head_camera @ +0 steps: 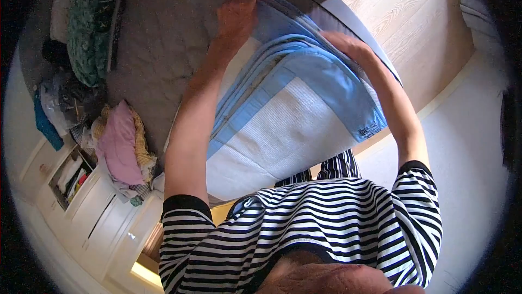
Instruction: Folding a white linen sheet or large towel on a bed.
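Observation:
Before me is a folded fabric mat [285, 131] with a white textured middle and a wide blue border. Its stacked layers fan out at the far side and curve over at the right. My left hand [239, 10] is closed on the far edge of a back layer, at the top of the view. On the right edge of the mat, my right hand [346, 45] grips the back layers; its fingertips are blurred and partly hidden. Dark writing marks the blue corner nearest my right forearm. The mat's near white edge reaches close to my striped shirt [326, 220].
Under the mat spreads a bed with a grey-brown cover [163, 29]. At its left lie a green patterned pillow [91, 29], a pink cloth [122, 143] and a clear plastic bag [61, 98]. White drawers [98, 212] stand at the lower left. Wood flooring [424, 21] shows at upper right.

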### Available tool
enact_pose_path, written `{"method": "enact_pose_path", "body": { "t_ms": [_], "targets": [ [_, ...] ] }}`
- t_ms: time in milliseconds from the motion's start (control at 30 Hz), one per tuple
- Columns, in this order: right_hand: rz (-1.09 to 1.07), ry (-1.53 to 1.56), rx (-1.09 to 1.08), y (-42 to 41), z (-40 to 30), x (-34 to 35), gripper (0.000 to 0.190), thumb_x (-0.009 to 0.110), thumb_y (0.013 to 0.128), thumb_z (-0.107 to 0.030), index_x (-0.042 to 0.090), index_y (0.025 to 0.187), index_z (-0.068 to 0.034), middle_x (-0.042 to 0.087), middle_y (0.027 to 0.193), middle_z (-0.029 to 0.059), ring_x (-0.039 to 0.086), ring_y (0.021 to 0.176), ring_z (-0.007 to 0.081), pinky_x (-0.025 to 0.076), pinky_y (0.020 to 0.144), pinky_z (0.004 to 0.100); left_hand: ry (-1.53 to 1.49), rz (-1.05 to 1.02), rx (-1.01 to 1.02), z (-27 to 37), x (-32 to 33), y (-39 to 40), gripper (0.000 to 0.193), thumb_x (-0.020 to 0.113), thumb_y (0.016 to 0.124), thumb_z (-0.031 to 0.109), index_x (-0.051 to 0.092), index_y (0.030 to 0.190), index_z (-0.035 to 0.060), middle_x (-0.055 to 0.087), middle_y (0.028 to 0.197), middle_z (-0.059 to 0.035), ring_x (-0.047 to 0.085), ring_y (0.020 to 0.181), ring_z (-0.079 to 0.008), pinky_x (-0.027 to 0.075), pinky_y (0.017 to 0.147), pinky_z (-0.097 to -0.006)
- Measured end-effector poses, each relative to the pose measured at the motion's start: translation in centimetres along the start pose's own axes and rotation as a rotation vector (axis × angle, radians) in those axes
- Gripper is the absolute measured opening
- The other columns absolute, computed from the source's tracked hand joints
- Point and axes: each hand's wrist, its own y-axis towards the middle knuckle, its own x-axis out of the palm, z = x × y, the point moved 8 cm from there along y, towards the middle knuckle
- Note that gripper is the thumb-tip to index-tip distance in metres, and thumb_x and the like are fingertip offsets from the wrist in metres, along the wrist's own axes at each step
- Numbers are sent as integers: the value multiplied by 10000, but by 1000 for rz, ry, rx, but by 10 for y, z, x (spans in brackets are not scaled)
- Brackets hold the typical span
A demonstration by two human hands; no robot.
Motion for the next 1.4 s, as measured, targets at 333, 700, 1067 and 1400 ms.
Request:
{"method": "enact_pose_path", "body": {
  "t_ms": [333, 700, 1067, 1400],
  "targets": [
    [-52, 336, 341, -106, 89, 5, 517, 439, 936, -434, 521, 1271, -49, 578, 1197, 71, 547, 1033, 154, 435, 923, 296, 128, -95, -114, -17, 39, 10, 189, 576, 779, 93, 603, 949, 173, 609, 961, -57, 626, 829, -288, 518, 681, -425],
    [328, 576, 107, -224, 126, -12, 463, 481, 930, -428, 567, 1212, -71, 583, 1163, 51, 505, 1080, 145, 396, 933, 298, -184, -246, 265, 192, 55, -3, 282, 556, 794, 62, 619, 1060, 132, 577, 1107, -83, 534, 1069, -260, 340, 974, -460],
    [697, 64, -75, -265, 123, -17, 387, 471, 932, -332, 619, 1097, -15, 643, 995, 96, 578, 934, 190, 451, 847, 315, -89, -724, 336, 272, 93, -59, 308, 651, 784, 322, 621, 998, 103, 608, 960, -72, 548, 980, -246, 312, 958, -466],
    [73, 56, 47, -181, 89, 16, 684, 328, 905, -614, 561, 1226, -56, 599, 1145, 122, 551, 1068, 250, 399, 945, 342, 105, -821, 413, 268, 83, -84, 271, 690, 701, 151, 601, 948, 85, 580, 954, -72, 545, 932, -242, 417, 822, -381]
  ]
}}
